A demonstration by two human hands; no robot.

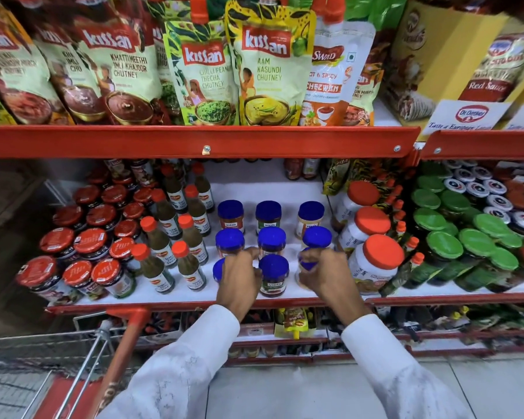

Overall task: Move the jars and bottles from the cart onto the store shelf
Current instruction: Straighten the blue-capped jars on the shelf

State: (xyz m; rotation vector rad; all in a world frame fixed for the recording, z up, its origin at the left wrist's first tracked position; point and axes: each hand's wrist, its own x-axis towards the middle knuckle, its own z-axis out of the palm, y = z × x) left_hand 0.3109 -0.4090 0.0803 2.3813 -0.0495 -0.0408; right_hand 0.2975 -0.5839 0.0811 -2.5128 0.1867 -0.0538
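Observation:
Several small blue-lidded jars stand in three columns on the white middle shelf (248, 189). My left hand (239, 278) is wrapped around the front jar of the left column (218, 270), which it mostly hides. My right hand (324, 273) grips the front jar of the right column (308, 264) near its lid. Between my hands stands a free jar with a dark label (273, 275). The wire cart (82, 352) with its red handle sits at the lower left.
Red-capped sauce bottles (188, 261) and red-lidded jars (82, 261) crowd the shelf's left side. Large orange-lidded jars (375, 261) and green-lidded jars (454, 246) fill the right. Chutney pouches (263, 65) hang on the shelf above. Tiled floor lies below.

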